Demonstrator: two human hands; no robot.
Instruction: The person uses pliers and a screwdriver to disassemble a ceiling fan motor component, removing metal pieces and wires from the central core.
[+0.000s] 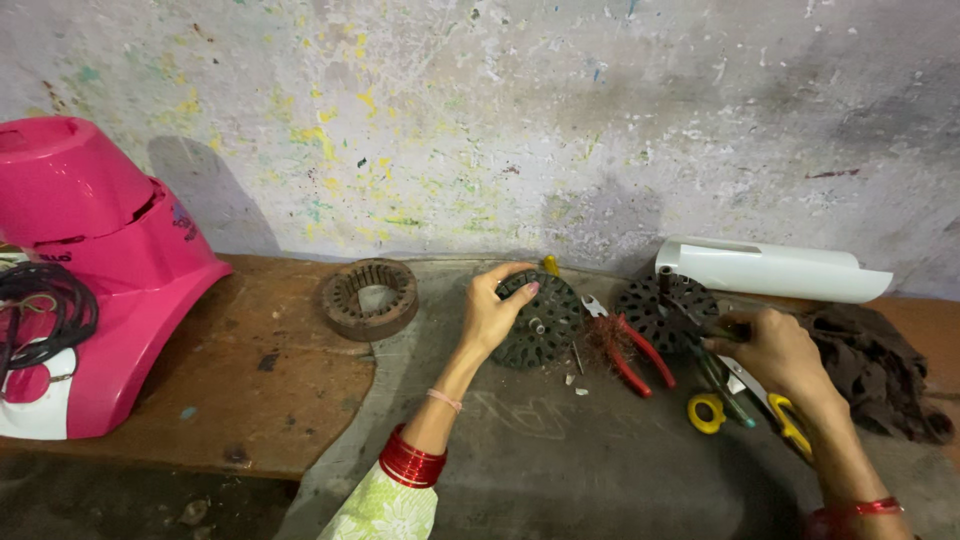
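Work surface: a worn wooden board (250,400) joined to a grey concrete slab (560,450), set against a paint-flecked plaster wall (480,120).

Left hand (490,315): fingers curled over the upper left rim of a dark round perforated metal motor cover (540,322), which stands tilted on the slab with its centre hub facing the camera. The hand is closed on that rim, thumb above, fingers behind. Red bangles (410,462) sit on the wrist above a green patterned sleeve (385,510).

Right hand (775,350): closed around a slim dark tool (725,330) whose tip meets a second dark round perforated cover (660,312), lying just right of the first. The tool's kind cannot be told from this view; it may be a screwdriver or plier nose.

Between the two covers lie red-handled pliers (635,360) beside a tuft of reddish copper wire (603,340). Yellow-handled scissors (745,400) lie under the right wrist. A rusty ring-shaped slotted stator core (370,298) rests on the board, well apart to the left. A white curved plastic casing (770,268) lies against the wall, a dark crumpled cloth (880,375) to its right. A pink plastic appliance housing (100,270) with a black coiled cord (45,305) stands at far left.
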